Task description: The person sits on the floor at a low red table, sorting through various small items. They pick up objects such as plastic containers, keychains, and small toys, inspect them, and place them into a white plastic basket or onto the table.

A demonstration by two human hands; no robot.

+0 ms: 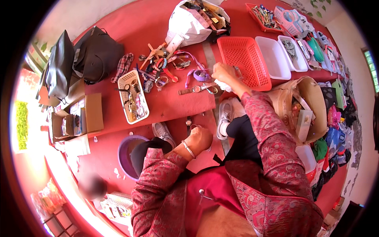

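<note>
step: sorting watches, judged mid-pick | left hand (198, 139) curled around a dark wristwatch (189, 123), frame centre | right hand (223, 74) pinching white cloth (226, 86) beside orange basket (244, 62) (upper centre) | next — likely wiping, needs hands brought together

A red floor (118, 23) fills the room, with a raised red platform (169, 100) set on it. A pale wall (355, 39) runs along the right, holding a window (371, 65). Strong daylight washes out the left edge (23, 122).
</note>
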